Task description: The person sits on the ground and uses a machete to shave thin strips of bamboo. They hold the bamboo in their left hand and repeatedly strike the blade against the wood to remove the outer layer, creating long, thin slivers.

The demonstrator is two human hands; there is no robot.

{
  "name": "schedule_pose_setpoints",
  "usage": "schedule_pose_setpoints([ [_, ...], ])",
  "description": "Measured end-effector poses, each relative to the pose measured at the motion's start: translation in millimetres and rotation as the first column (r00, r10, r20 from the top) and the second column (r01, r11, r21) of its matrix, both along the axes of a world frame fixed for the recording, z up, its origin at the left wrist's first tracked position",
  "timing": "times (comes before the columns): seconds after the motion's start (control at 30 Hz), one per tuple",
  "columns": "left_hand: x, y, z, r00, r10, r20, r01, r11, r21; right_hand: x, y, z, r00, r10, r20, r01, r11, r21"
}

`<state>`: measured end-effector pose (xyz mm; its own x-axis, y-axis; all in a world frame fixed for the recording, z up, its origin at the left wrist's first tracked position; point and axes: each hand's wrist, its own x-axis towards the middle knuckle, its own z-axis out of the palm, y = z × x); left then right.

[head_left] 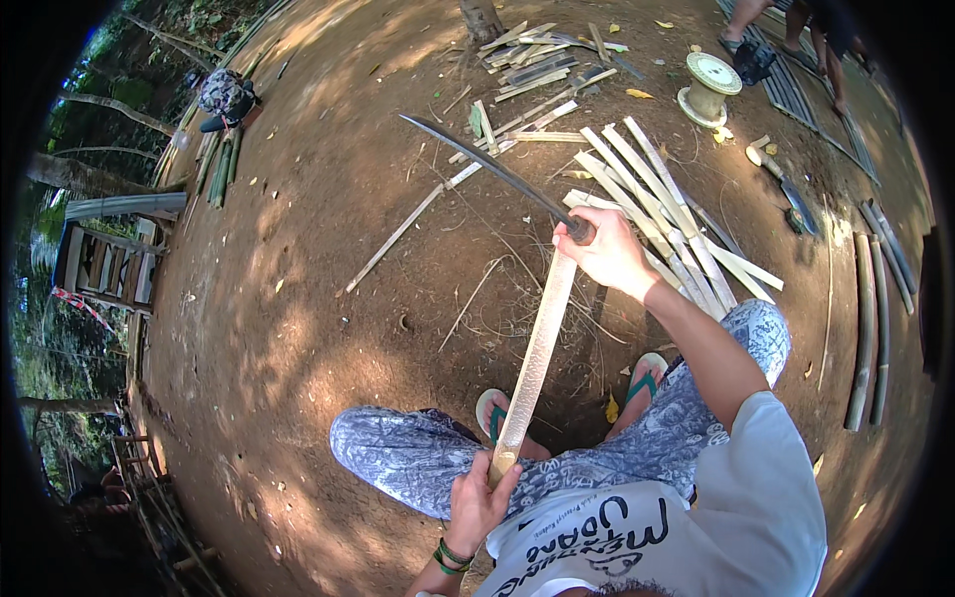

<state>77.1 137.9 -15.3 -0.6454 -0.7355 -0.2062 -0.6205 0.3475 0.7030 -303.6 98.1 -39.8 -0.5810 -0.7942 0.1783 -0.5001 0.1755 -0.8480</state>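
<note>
My left hand (476, 505), with bands at its wrist, is closed around the near end of a pale split bamboo strip (540, 348). The strip slants up and away over my lap, its far end right under my other hand. There my right hand (609, 257) grips the dark handle of a machete (489, 162). Its long curved blade points up and to the left, beyond the strip. The thumb side of this hand is close to the strip's far end; whether it touches the strip I cannot tell.
Cut bamboo strips (662, 214) lie fanned out ahead to the right. More pieces (537, 65) are heaped by a tree trunk (481, 20). To the right are a spool (706, 88), another large knife (793, 204) and bamboo poles (860, 333). Another person's legs (741, 20) show at top right.
</note>
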Motion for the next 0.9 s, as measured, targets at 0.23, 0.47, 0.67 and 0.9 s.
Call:
schedule_pose_setpoints([
  [0.23,19.7,-4.0,-7.9,0.982,0.166,-0.096,-0.119,0.921,0.371,-34.5,7.0,28.4,0.935,-0.354,0.024,0.355,0.931,-0.084],
  [0.47,-18.7,-40.8,7.1,0.937,0.265,-0.227,-0.108,0.840,0.532,6.7,19.9,27.7,0.968,-0.051,-0.245,0.093,0.982,0.164],
  [0.67,-54.1,-67.8,24.7,0.888,0.315,-0.336,-0.106,0.850,0.517,83.2,24.3,8.6,0.912,0.317,-0.260,-0.296,0.948,0.117],
  [0.9,-46.7,-70.2,35.7,0.926,0.269,-0.267,-0.076,0.822,0.565,60.9,22.7,20.0,0.867,0.330,-0.374,-0.285,0.943,0.173],
])
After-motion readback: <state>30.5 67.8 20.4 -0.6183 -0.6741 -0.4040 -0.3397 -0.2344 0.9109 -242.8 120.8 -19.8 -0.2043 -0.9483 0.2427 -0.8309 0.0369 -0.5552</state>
